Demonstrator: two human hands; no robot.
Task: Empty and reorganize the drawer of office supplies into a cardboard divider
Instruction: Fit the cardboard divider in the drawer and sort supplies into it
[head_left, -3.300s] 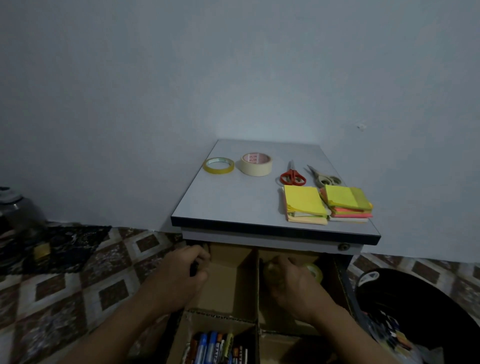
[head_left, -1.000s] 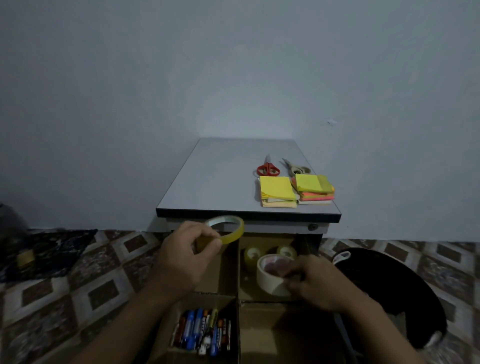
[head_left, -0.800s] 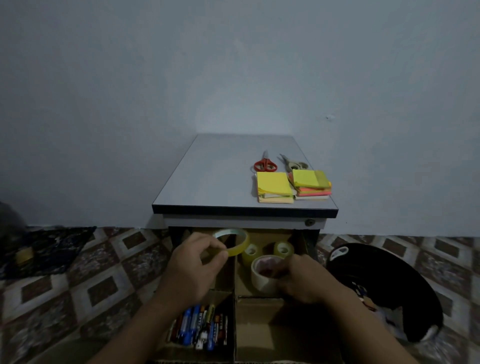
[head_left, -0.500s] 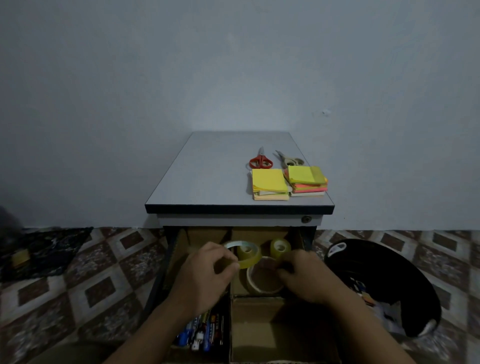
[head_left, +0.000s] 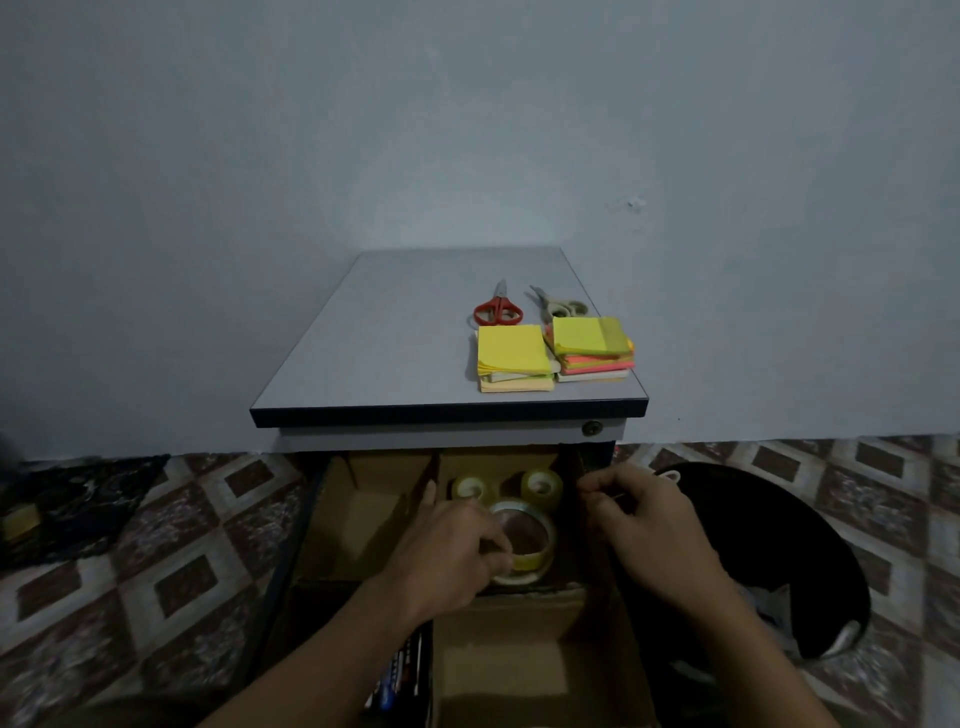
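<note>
head view: the step in hand looks like stowing tape in the far right cell of the cardboard divider (head_left: 363, 525) inside the open drawer (head_left: 291, 566). the left hand (head_left: 447, 551) curls its fingers (head_left: 496, 552) round a thin yellow tape ring (head_left: 532, 562), apparently stacked with a wider pale roll. just beyond those fingers stand two small glossy rolls (head_left: 470, 488). the right hand (head_left: 649, 530) is curled by the drawer's right wall; whether it holds anything i cannot tell. next, i judge: let go, then reach well beyond the fingertips for the soft, square sticky notes (head_left: 514, 356) and hard, pointed scissors (head_left: 497, 310) on the smooth grey top (head_left: 389, 338)
</note>
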